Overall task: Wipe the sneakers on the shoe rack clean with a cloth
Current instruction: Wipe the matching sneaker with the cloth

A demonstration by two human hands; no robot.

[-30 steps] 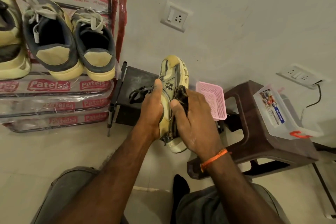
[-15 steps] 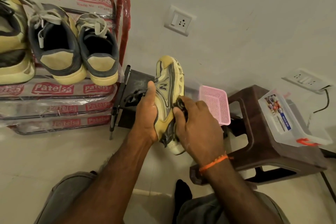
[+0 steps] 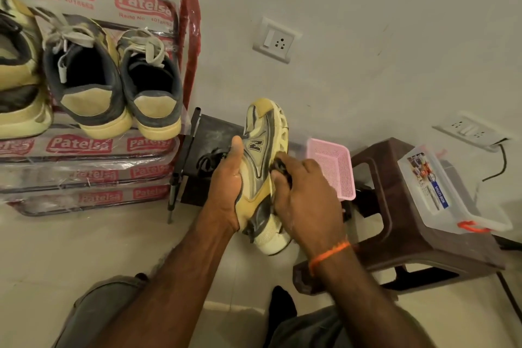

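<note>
Since the earlier frame your right hand [image 3: 306,200], pinching the dark cloth [image 3: 281,167], has slid up the sneaker [image 3: 264,167] your left hand [image 3: 227,189] grips at frame centre, so wiping is midway, with three shoes [image 3: 84,76] waiting on the rack [image 3: 84,147] upper left.
</note>
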